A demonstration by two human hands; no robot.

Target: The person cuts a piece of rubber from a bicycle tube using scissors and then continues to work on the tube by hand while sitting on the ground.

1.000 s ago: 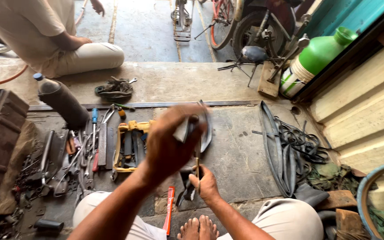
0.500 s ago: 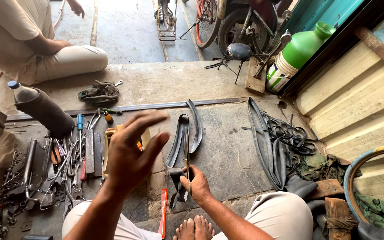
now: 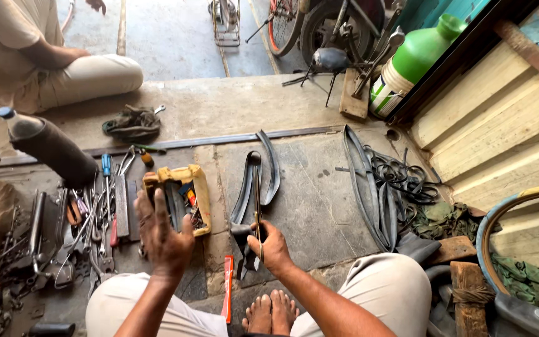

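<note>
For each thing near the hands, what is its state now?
Left hand: open, fingers spread, holding nothing, above the yellow tool box.
Right hand: closed on a thin tool and the black inner tube.
Black inner tube: flat, deflated.
Yellow tool box: open.
Green bottle: capped, tilted.

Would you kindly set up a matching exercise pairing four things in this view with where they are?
Things:
1. green jug
2. yellow box
3. black tube
4. orange tool

Places:
A. floor, between the knees
B. top right, by the wooden wall
C. in the right hand
D. just past the open left hand

Pairs: 1-B, 2-D, 3-C, 4-A
</note>
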